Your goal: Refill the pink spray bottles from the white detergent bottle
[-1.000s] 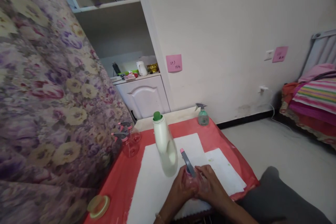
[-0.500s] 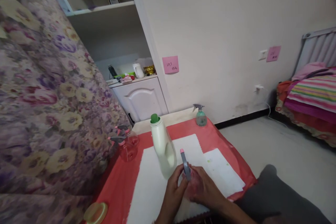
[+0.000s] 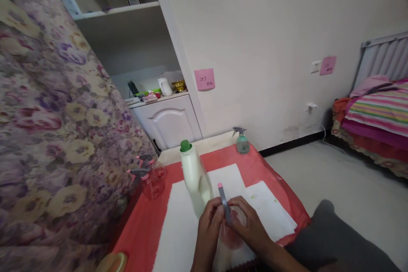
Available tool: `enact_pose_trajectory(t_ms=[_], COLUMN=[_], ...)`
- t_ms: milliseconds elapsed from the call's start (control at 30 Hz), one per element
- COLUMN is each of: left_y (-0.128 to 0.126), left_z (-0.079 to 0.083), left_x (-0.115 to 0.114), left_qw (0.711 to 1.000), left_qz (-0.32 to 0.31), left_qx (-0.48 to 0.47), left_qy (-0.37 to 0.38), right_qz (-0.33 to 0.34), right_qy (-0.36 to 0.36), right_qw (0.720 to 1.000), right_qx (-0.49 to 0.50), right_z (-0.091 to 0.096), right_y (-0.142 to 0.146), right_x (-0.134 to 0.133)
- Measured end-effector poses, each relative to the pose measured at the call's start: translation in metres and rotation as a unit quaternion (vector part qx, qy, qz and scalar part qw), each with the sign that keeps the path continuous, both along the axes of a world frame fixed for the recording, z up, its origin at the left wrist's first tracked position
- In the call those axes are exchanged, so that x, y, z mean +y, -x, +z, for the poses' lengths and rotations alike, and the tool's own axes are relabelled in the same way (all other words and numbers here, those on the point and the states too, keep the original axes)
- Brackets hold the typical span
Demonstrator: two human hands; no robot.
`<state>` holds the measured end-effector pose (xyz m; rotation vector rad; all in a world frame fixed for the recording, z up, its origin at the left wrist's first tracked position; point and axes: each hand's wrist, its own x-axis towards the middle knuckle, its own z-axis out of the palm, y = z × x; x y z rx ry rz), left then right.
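A small spray bottle (image 3: 233,238) with a clear pinkish body and a grey trigger head tipped in pink stands in front of me. My left hand (image 3: 208,223) is closed on the left side of its grey head. From the other side my right hand (image 3: 251,224) grips the head and neck, its fingers bent around the collar, which they partly hide. Just beyond the left hand rises a pale green jug (image 3: 195,176), a green cap part poking out of its mouth. White sheets lie beneath the bottle and jug.
Two pink spray bottles (image 3: 152,187) stand at the table's left. A green spray bottle (image 3: 242,144) is at the back right corner. A yellowish lid or dish (image 3: 111,262) lies front left. The red cloth (image 3: 137,225) covers the table beside a floral curtain (image 3: 70,136).
My right hand has shifted up from the bottle's body to its neck and head, leaving more of the body showing. The view has moved slightly.
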<state>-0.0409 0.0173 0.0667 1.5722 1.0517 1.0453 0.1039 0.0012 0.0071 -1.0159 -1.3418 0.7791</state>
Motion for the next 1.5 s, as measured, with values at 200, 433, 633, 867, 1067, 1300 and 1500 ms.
enact_pose_trajectory(t_ms=[200, 433, 633, 867, 1067, 1300, 1500], left_y=[-0.013, -0.016, -0.014, -0.014, -0.012, -0.012, -0.008], left_z=[-0.009, -0.001, -0.003, -0.004, -0.003, -0.014, -0.014], left_x=[0.008, 0.008, 0.012, 0.012, 0.015, 0.017, 0.023], left_qw=[1.000, 0.997, 0.996, 0.997, 0.995, 0.994, 0.995], left_qz=[0.026, 0.029, 0.001, 0.028, 0.031, 0.064, 0.056], left_qx=[0.006, 0.033, 0.054, 0.051, 0.064, 0.053, 0.064], left_qy=[-0.001, -0.064, -0.074, -0.056, -0.071, -0.077, -0.058], right_qz=[-0.066, 0.029, 0.179, 0.025, 0.105, 0.051, 0.055], right_qy=[0.045, 0.050, 0.035, 0.043, -0.011, -0.004, 0.006], right_qw=[0.997, 0.997, 0.982, 0.996, 0.993, 0.996, 0.994], right_qx=[0.013, 0.051, 0.047, 0.071, 0.058, 0.067, 0.091], right_z=[0.002, 0.013, 0.024, 0.003, 0.009, 0.009, 0.010], right_y=[0.015, 0.000, -0.018, -0.002, -0.005, 0.000, -0.001], right_x=[0.012, 0.013, 0.013, 0.015, 0.014, 0.017, 0.019])
